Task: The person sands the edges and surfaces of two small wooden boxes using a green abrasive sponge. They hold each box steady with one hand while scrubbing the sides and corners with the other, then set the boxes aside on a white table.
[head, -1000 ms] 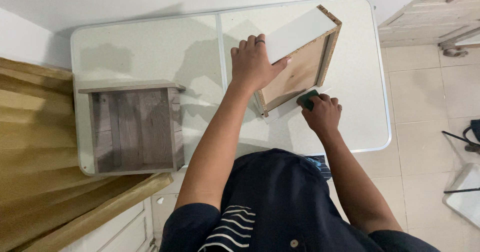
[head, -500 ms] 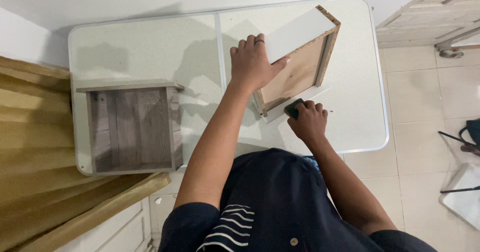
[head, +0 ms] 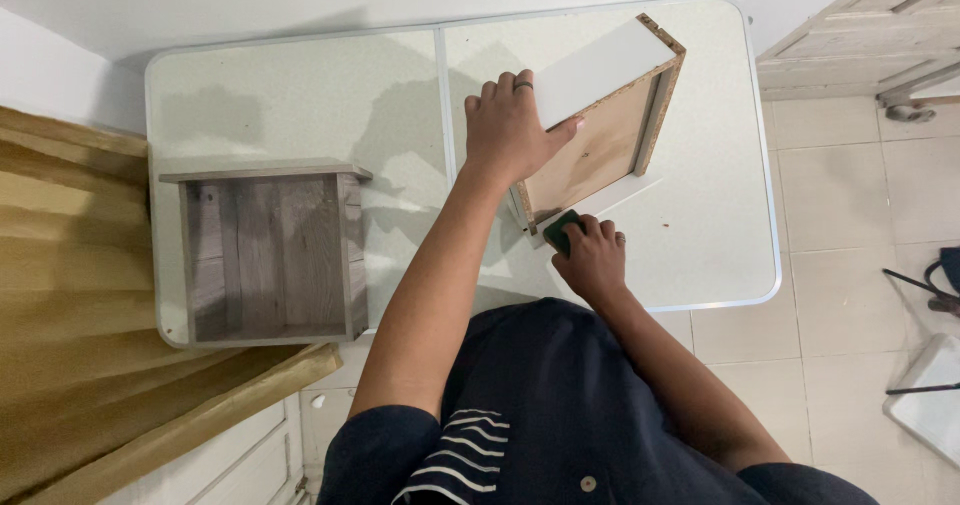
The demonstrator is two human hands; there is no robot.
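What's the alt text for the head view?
A person's left hand steadies a tilted white-fronted wooden drawer on a white folding table while the right hand presses a green sponge at its lower corner. A grey plank drawer lies left.

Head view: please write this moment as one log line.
left hand: steadies white-sided wooden drawer box | right hand: presses dark green sponge block at box's near corner | grey plank wooden box: apart, on white folding table

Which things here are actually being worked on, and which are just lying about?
In use:
- white-fronted drawer, tilted on the table, steadied by the left hand
- green sanding block, in the right hand
- white folding table

Lying about:
- grey wooden drawer
- panelled door leaning at the wall
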